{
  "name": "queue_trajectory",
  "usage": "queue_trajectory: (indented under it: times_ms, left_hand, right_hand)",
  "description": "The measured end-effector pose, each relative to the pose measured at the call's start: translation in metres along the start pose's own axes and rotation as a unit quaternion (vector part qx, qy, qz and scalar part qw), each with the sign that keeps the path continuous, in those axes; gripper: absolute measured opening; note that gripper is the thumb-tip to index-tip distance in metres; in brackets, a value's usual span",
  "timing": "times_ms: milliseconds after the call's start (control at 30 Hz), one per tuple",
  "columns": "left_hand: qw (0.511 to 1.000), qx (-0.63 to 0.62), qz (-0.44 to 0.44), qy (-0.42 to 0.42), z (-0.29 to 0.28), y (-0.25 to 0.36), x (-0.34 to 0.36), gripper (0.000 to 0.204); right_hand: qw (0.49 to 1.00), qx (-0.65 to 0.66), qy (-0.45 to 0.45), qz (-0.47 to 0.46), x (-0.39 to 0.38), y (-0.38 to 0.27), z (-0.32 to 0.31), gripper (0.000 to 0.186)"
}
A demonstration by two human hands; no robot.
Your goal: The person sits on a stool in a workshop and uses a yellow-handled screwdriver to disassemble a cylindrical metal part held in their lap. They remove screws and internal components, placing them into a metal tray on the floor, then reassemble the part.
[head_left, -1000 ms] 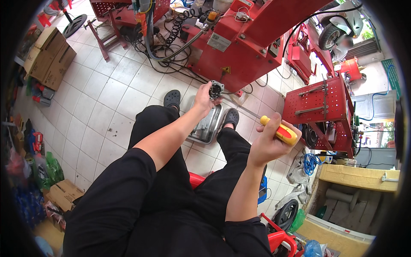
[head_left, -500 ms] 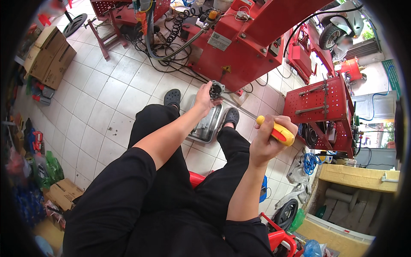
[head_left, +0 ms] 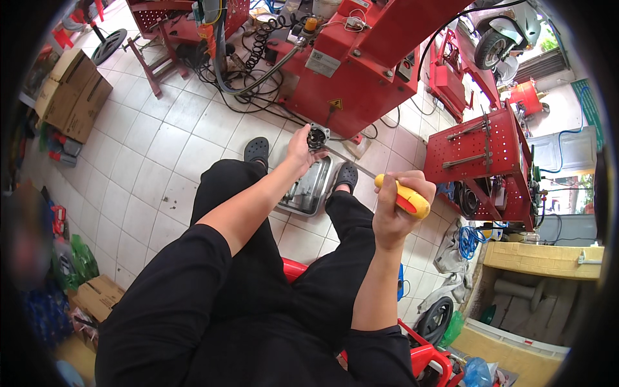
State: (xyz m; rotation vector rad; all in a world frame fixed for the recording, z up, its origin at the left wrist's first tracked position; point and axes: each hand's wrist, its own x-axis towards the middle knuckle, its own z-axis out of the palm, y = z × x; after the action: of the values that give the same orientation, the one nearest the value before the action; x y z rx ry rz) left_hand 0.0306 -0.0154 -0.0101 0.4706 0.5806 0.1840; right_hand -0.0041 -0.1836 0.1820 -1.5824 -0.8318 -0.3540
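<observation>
The left hand (head_left: 300, 153) is partly hidden behind the round metal part (head_left: 316, 138), whose inner details are too small to tell. The right hand (head_left: 398, 213) covers some of the handle of the screwdriver (head_left: 414, 201); whether the tip touches the metal part cannot be determined. The contents of the metal tray (head_left: 301, 209), partly concealed by the left hand, are indistinct. Black trousers (head_left: 235, 274) obscure most of a red object (head_left: 293, 269). The upper edge truncates the red machine (head_left: 351, 87); a dark shape (head_left: 26, 235) at left is blurred.
</observation>
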Motion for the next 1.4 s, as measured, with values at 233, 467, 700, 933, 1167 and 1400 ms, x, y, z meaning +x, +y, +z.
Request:
queue_trajectory:
  times_ms: [233,467,700,933,1167,1400]
  left_hand:
    - [1.000,0.003,-0.010,-0.019,-0.001,-0.002,0.001,0.027]
    - [0.998,0.029,-0.028,-0.038,0.004,0.003,-0.004,0.031]
    - [0.980,0.183,-0.072,-0.013,0.012,0.007,-0.014,0.032]
    - [0.948,0.301,-0.101,-0.027,0.011,0.008,-0.016,0.032]
    - [0.924,0.361,-0.119,-0.051,0.016,0.011,-0.023,0.036]
    - [0.933,0.338,-0.109,-0.048,0.017,0.006,-0.023,0.039]
  right_hand:
    - [0.997,-0.044,-0.031,-0.056,-0.002,0.000,-0.002,0.031]
    - [0.995,-0.066,-0.030,-0.075,0.009,-0.010,-0.001,0.029]
    - [0.986,-0.059,-0.086,-0.131,0.022,-0.010,0.001,0.033]
    - [0.969,-0.045,-0.176,-0.168,0.015,-0.016,0.011,0.025]
    - [0.978,0.006,-0.120,-0.172,0.008,-0.007,0.004,0.031]
    - [0.995,-0.016,0.027,-0.099,-0.004,-0.002,0.005,0.022]
